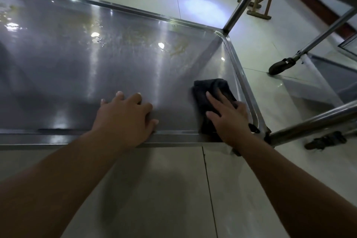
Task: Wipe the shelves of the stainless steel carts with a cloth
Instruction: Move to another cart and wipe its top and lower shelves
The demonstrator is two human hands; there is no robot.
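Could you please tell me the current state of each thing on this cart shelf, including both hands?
shelf: wet, yellowish smears along its far side.
cloth: dark, bunched, lying in the near right corner.
left hand: fingers spread, resting on the shelf.
right hand: fingers straight, pressing the cloth.

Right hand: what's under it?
A dark cloth, pressed flat by the right hand onto the cart shelf near its right corner. The cloth's middle and the steel beneath it are covered, so whether that patch is clean cannot be seen.
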